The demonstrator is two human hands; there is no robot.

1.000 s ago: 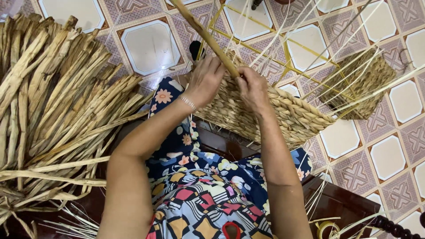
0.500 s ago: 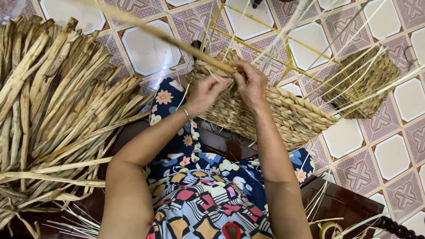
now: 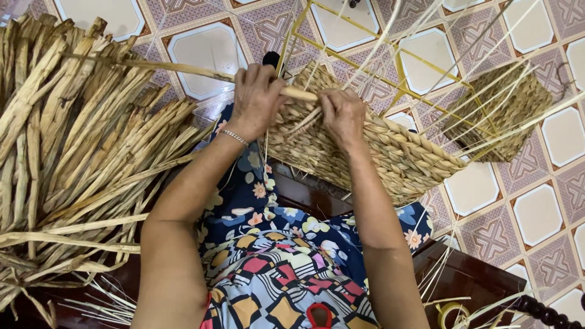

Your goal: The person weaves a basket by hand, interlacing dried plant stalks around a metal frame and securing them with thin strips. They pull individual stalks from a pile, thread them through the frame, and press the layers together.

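— What are the hands doing?

— The left hand (image 3: pixel 256 97) is clenched round a long dried strand (image 3: pixel 183 69), fingers wrapped over it where it meets the basket (image 3: pixel 372 146). The strand runs from that fist out to the left, over the bundle of dried stalks (image 3: pixel 79 158).

— And the right?

— The right hand (image 3: pixel 342 116) pinches the strand's near end against the basket's top edge, fingertips pressed down into the weave. Both hands sit close together, just apart.

— Where is the basket?

— Resting on the person's lap, above the flowered fabric (image 3: pixel 268 244), tilted so its woven side faces the camera. A yellow wire frame (image 3: pixel 341 21) rises out of it, with thin pale spokes fanning up and right.

— Anything else nearby?

— A second, smaller woven piece (image 3: pixel 506 116) lies on the tiled floor (image 3: pixel 536 213) to the right, near the basket but not touching it that I can tell. A bracelet (image 3: pixel 234 137) is on the left wrist.
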